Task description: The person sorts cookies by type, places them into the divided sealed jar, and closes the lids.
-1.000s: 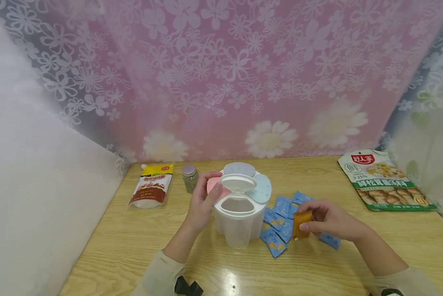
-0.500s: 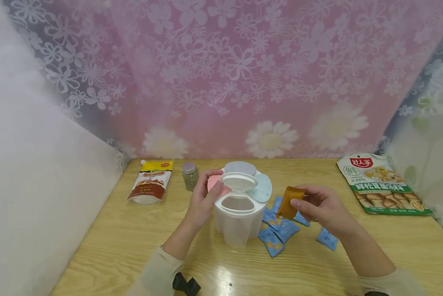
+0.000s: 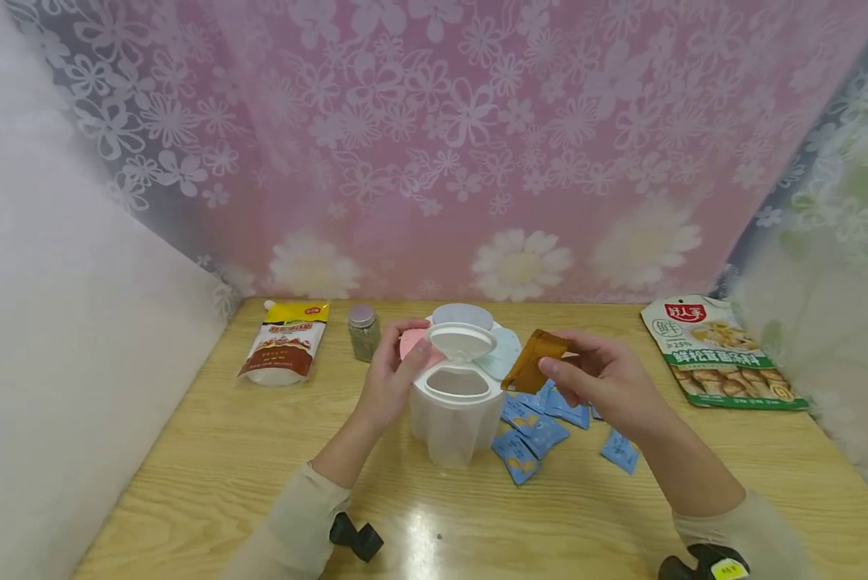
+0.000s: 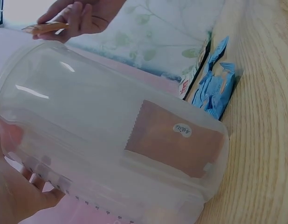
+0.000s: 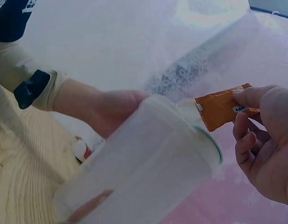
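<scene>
My left hand [image 3: 392,374] holds the side and lid edge of a translucent white multi-compartment canister [image 3: 454,431], thumb over the pink flap. Its front flap [image 3: 465,341] stands up, exposing the opening below. Between thumb and fingers of my right hand [image 3: 611,383] is a small orange sachet [image 3: 531,362], tilted, with its lower corner close to the right side of the canister's lid. Through the canister wall in the left wrist view, another orange-brown sachet [image 4: 176,140] shows inside, near the bottom. Several blue sachets [image 3: 517,457] lie on the table just right of the canister.
A yellow, white and brown spouted pouch [image 3: 284,346] lies at the back left, beside a small jar [image 3: 364,334] with a mauve lid. On the right lies a large green-and-white pouch [image 3: 724,354]. Floral curtain [image 3: 434,161] hangs behind the wooden table [image 3: 259,483].
My right hand has lifted the orange sachet from over the blue sachets and brought it leftward to the canister's lid. The left hand keeps its hold on the canister.
</scene>
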Demonstrator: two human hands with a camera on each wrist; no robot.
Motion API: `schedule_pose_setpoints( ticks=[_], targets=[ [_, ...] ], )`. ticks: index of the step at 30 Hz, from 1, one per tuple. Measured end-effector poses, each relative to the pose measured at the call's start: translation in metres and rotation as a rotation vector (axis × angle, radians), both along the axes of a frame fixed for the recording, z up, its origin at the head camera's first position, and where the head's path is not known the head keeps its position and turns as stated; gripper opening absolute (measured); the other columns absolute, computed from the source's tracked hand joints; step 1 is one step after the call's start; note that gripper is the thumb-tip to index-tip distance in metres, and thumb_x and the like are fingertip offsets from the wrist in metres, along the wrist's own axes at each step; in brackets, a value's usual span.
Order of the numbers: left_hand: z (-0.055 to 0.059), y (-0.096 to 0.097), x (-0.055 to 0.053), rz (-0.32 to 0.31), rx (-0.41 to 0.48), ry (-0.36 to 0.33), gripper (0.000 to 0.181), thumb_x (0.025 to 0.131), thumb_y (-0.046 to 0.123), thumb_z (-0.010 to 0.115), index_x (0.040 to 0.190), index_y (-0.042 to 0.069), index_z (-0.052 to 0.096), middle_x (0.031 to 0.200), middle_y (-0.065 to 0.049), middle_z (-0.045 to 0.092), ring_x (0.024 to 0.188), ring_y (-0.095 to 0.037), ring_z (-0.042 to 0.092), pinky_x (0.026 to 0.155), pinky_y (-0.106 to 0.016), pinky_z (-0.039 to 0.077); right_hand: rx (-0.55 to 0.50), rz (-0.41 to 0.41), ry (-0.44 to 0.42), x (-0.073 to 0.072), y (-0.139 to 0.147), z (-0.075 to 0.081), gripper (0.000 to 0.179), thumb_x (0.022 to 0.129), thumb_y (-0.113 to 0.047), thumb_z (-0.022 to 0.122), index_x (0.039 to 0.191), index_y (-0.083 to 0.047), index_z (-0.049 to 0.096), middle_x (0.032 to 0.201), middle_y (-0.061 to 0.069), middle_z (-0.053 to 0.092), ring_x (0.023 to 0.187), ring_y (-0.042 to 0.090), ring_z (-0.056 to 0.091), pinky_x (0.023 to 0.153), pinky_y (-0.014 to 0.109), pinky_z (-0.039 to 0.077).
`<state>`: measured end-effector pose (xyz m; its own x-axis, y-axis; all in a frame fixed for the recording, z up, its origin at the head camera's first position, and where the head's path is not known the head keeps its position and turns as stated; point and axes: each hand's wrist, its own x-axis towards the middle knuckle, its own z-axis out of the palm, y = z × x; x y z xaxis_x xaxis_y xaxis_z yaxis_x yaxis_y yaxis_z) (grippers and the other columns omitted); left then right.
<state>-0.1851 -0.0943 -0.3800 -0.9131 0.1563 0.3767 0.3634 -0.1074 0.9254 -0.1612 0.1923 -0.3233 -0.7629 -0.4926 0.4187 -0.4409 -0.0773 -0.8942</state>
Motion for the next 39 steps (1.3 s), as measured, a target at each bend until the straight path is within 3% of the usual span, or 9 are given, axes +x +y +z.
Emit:
schedule_pose_setpoints(
  ticks=[4, 9, 12, 19, 24, 28, 33, 36, 39],
  targets=[
    [-0.002, 0.001, -0.002, -0.008, 0.011, 0.005, 0.033, 0.101, 0.015, 0.049, 0.131, 0.002, 0.046, 0.123, -0.014, 0.055, 0.102, -0.011, 0.059, 0.081, -0.023, 0.054, 0.014, -0.064, 0.014, 0.005, -0.013, 0.01, 0.036, 0.096, 0.008, 0.057, 0.122, -0.012, 0.069, 0.09, -0.006, 0.07, 0.051, 0.021, 0.045, 0.045, 0.033, 0.04],
    [-0.004, 0.007, -0.004, -0.039, 0.009, 0.007, 0.034, 0.102, 0.017, 0.05, 0.132, 0.002, 0.046, 0.123, -0.011, 0.054, 0.103, -0.011, 0.058, 0.082, -0.023, 0.054, 0.035, -0.232, -0.033, 0.016, -0.027, 0.018, 0.025, 0.093, 0.003, 0.065, 0.114, -0.011, 0.067, 0.091, -0.009, 0.073, 0.047, 0.016, 0.051, 0.046, 0.028, 0.048],
    [-0.004, 0.009, -0.003, -0.028, 0.0, -0.004, 0.033, 0.102, 0.018, 0.05, 0.132, 0.003, 0.047, 0.125, -0.011, 0.054, 0.103, -0.011, 0.058, 0.083, -0.023, 0.053, 0.047, -0.289, -0.043, 0.018, -0.035, 0.021, 0.021, 0.091, 0.001, 0.068, 0.111, -0.006, 0.062, 0.095, -0.009, 0.075, 0.047, 0.015, 0.053, 0.047, 0.027, 0.05],
    [-0.003, 0.006, -0.002, -0.001, -0.007, -0.015, 0.032, 0.102, 0.016, 0.05, 0.131, 0.005, 0.047, 0.122, -0.012, 0.056, 0.101, -0.011, 0.059, 0.081, -0.023, 0.054, 0.14, -0.297, 0.067, 0.012, -0.051, 0.02, 0.019, 0.09, -0.002, 0.071, 0.108, -0.001, 0.064, 0.093, -0.011, 0.075, 0.044, 0.017, 0.053, 0.046, 0.031, 0.051],
    [-0.003, 0.004, -0.002, -0.009, -0.027, -0.017, 0.032, 0.103, 0.018, 0.05, 0.133, 0.007, 0.046, 0.124, -0.013, 0.055, 0.104, -0.015, 0.058, 0.083, -0.025, 0.055, 0.189, -0.272, 0.114, 0.01, -0.058, 0.013, 0.017, 0.09, -0.005, 0.072, 0.107, -0.007, 0.068, 0.09, 0.003, 0.076, 0.041, 0.012, 0.048, 0.039, 0.027, 0.043],
    [-0.004, 0.002, 0.001, 0.017, -0.066, -0.02, 0.032, 0.103, 0.021, 0.052, 0.132, 0.009, 0.047, 0.133, -0.011, 0.052, 0.115, -0.016, 0.054, 0.09, -0.025, 0.052, 0.193, -0.248, 0.138, 0.011, -0.061, 0.005, 0.017, 0.09, -0.005, 0.073, 0.106, -0.01, 0.072, 0.083, 0.009, 0.073, 0.041, 0.009, 0.043, 0.037, 0.024, 0.038],
    [-0.004, -0.001, 0.004, 0.044, -0.09, 0.0, 0.031, 0.103, 0.021, 0.053, 0.131, 0.009, 0.049, 0.136, -0.01, 0.052, 0.121, -0.02, 0.051, 0.096, -0.035, 0.05, 0.155, -0.279, 0.153, 0.01, -0.061, -0.005, 0.013, 0.089, -0.004, 0.073, 0.101, -0.01, 0.074, 0.076, 0.003, 0.07, 0.043, 0.01, 0.04, 0.038, 0.027, 0.035],
    [-0.003, -0.001, 0.003, 0.049, -0.088, 0.021, 0.031, 0.103, 0.022, 0.052, 0.131, 0.01, 0.049, 0.138, -0.009, 0.051, 0.126, -0.02, 0.049, 0.1, -0.041, 0.047, 0.127, -0.384, 0.102, 0.005, -0.058, -0.007, 0.007, 0.092, -0.008, 0.071, 0.099, -0.008, 0.071, 0.079, -0.003, 0.067, 0.045, 0.01, 0.039, 0.04, 0.028, 0.034],
    [-0.003, -0.002, 0.002, 0.047, -0.082, 0.035, 0.031, 0.103, 0.023, 0.052, 0.131, 0.01, 0.049, 0.14, -0.009, 0.051, 0.129, -0.02, 0.047, 0.103, -0.043, 0.044, 0.142, -0.473, -0.003, -0.002, -0.055, -0.009, 0.014, 0.097, -0.02, 0.066, 0.105, -0.008, 0.069, 0.089, -0.003, 0.064, 0.049, 0.01, 0.037, 0.042, 0.028, 0.033]
  ],
)
